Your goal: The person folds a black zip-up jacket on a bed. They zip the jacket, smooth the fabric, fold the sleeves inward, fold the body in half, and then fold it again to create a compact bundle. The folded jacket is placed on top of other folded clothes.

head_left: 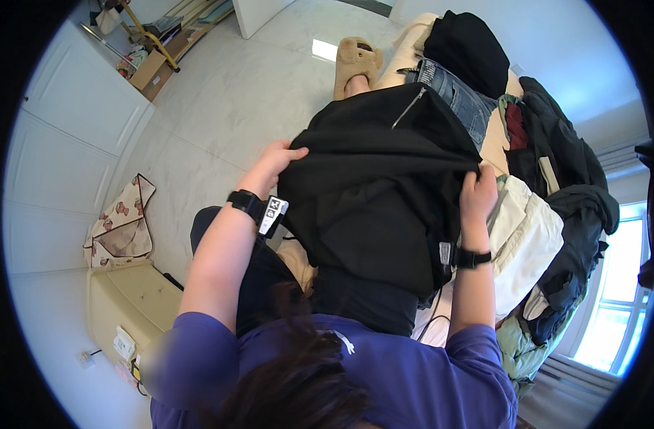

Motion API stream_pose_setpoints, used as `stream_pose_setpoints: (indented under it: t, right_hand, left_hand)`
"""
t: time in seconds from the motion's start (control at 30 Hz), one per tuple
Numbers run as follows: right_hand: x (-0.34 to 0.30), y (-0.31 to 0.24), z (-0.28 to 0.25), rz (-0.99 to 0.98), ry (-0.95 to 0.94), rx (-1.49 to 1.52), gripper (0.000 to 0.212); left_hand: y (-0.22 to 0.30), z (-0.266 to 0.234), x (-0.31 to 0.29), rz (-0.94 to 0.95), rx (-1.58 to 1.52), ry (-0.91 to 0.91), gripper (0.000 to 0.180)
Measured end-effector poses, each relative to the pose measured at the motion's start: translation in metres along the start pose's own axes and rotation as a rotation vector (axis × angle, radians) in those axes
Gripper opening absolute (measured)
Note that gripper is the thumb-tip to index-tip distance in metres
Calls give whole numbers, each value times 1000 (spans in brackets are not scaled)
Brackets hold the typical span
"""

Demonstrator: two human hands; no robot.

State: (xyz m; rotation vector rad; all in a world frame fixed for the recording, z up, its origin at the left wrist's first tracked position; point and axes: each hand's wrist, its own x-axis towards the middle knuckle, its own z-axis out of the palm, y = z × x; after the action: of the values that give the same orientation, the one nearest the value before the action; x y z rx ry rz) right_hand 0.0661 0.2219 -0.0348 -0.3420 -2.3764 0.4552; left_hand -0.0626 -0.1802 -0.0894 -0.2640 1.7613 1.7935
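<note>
In the head view, a large garment of plain black cloth with a silver zipper (pixel 373 171) is spread over the person's lap, between the 2 hands. The left hand (pixel 278 159) is clamped on its left edge, with the thumb on top; the right hand (pixel 478 191) is closed on its right edge.

Just beside the right hand lies an off-white folded garment (pixel 531 225), and farther to the right there is a pile of dark clothes (pixel 570 161). Beyond the black garment are faded blue denim jeans (pixel 459 104) and a bulky black folded cloth (pixel 468 51). A fluffy tan slipper (pixel 357 63) is on the person's foot. Dark brown hair (pixel 295 386) hangs in front of the purple shirt (pixel 413 368) and covers a part of it.

The clothes lie on a pale peach surface (pixel 496 146). The floor (pixel 227 100) is of glossy, light grey tiles. On the left stand white panelled doors (pixel 73 136) and a cream cabinet (pixel 137 297); on the right, a bright window (pixel 613 307).
</note>
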Motion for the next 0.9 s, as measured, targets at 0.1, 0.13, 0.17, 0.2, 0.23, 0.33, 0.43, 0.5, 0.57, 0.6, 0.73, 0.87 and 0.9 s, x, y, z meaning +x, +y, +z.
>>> stream_pose_setpoints:
  t: [0.1, 0.13, 0.17, 0.2, 0.23, 0.33, 0.43, 0.5, 0.57, 0.6, 0.73, 0.87, 0.9]
  right_hand:
    - [-34, 9, -7, -28, -198, -18, 15]
    - [-45, 12, -5, -3, -310, 0, 16]
    - [-54, 15, -4, 117, -577, -184, 18]
    - [-64, 17, -1, 218, -679, -191, 18]
    - [-69, 18, 2, 180, -642, -161, 18]
    - [-72, 21, 9, 174, -595, -153, 18]
    - [-62, 23, 11, 203, -602, -176, 17]
    - [-56, 26, 12, 210, -608, -215, 17]
    - [-55, 29, 13, 217, -592, -230, 15]
    - [-57, 31, 13, 229, -594, -255, 14]
    - [-65, 47, 6, 235, -233, -157, 6]
    - [-48, 55, -7, 263, -503, -371, 7]
    - [-35, 53, -13, 207, -713, -411, 9]
  left_hand:
    - [-25, 11, -3, -132, -188, -68, 38]
    - [-33, 14, -6, -165, -243, -92, 39]
    - [-40, 16, -10, -177, -274, -167, 41]
    - [-46, 17, -15, -126, -278, -221, 41]
    - [-50, 17, -20, -84, -281, -252, 42]
    - [-53, 10, -37, 48, -322, -380, 51]
    - [-53, 8, -58, 180, -303, -482, 72]
    - [-53, 13, -71, 270, -195, -413, 78]
    - [-51, 17, -85, 209, -65, -271, 83]
    - [-48, 16, -89, 235, -18, -221, 81]
    - [-37, 7, -104, 85, 202, -77, 76]
    - [-39, 12, -109, 79, 173, -322, 77]
    - [-42, 14, -111, 206, 114, -422, 79]
